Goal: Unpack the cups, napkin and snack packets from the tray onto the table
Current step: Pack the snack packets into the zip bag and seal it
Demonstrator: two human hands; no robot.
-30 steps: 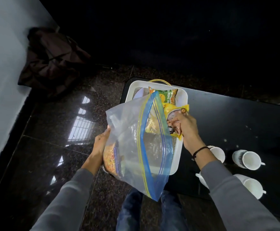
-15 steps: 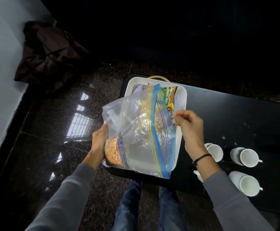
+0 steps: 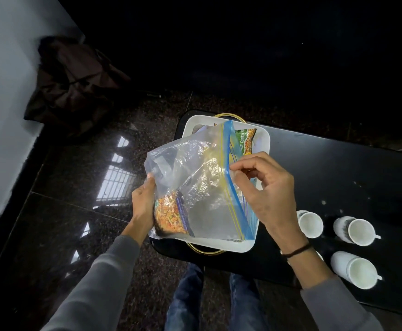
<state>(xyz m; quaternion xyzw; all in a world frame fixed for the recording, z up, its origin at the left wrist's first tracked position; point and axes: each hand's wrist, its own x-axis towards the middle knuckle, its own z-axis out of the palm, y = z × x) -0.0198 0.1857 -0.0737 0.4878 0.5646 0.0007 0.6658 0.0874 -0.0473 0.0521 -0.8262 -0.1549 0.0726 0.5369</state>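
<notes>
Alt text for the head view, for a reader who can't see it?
A person holds a clear zip-top plastic bag over a white rectangular tray on a black table: the left hand grips the end holding an orange snack packet, the right hand pinches the blue-and-yellow seal. Beside it on the table stand white ceramic cups.

Below the pinch of the right hand point(image 3: 270, 194) on the zip bag point(image 3: 195, 182), the tray point(image 3: 221, 244) barred the way down; a green packet point(image 3: 245, 139) lay just beyond. Rightward, bare table point(image 3: 326, 168) stood open, cups point(image 3: 360, 231) crowding its near side.
</notes>
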